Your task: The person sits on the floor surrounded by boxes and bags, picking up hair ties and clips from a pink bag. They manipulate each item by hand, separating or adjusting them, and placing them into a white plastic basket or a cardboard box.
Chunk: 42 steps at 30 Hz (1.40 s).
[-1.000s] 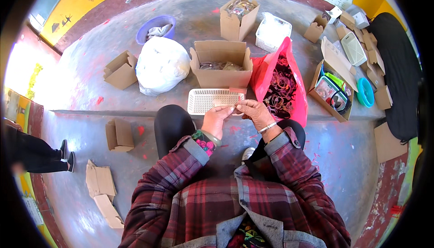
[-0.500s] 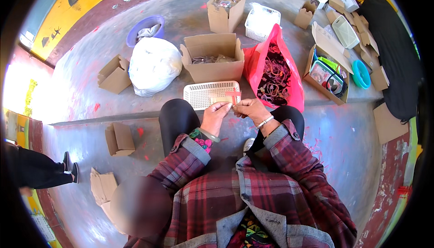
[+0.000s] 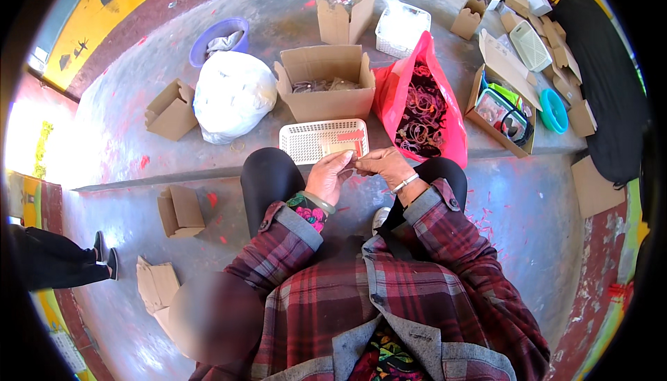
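Your left hand (image 3: 331,176) and right hand (image 3: 381,164) meet fingertip to fingertip above your knees, both pinched narrow on something too small to make out. Just beyond them, the white mesh basket (image 3: 316,143) sits at the near edge of the concrete ledge (image 3: 125,151). Behind it stands an open cardboard box (image 3: 326,103), with the red plastic bag (image 3: 448,134) of dark loops to its right.

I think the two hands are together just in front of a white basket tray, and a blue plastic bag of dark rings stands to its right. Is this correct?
Not quite: the plastic bag of dark rings is red, not blue, as the head view shows. The rest holds: the left hand and right hand meet just in front of the white basket tray, with the bag to its right.
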Available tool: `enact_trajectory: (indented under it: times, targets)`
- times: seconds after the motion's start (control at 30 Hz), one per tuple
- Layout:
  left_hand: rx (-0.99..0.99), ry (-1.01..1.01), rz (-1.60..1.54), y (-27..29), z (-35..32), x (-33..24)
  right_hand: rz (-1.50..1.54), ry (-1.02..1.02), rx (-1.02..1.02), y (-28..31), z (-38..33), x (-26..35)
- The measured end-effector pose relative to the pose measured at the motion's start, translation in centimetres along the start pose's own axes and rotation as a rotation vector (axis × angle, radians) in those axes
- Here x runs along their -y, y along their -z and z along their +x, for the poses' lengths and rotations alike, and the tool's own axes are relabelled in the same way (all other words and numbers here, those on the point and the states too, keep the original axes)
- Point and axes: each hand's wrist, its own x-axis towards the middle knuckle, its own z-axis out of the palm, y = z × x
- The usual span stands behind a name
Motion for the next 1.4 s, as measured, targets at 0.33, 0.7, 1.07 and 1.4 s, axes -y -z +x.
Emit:
enact_trajectory:
  times: [0.33, 0.7, 1.07, 1.4]
  targets:
    - [-0.007, -0.024, 0.041, 0.4, 0.4, 0.5, -0.038, -0.019, -0.019, 0.3, 0.2, -0.4]
    - [-0.004, -0.104, 0.128, 0.4, 0.5, 0.7, -0.069, 0.014, -0.062, 0.4, 0.5, -0.9]
    - [-0.107, -0.205, 0.203, 0.6, 0.6, 0.3, -0.111, 0.028, -0.039, 0.1, 0.2, -0.2]
    - [-0.031, -0.107, 0.244, 0.2, 0.2, -0.5, -0.063, -0.006, 0.011, 0.2, -0.1, 0.6]
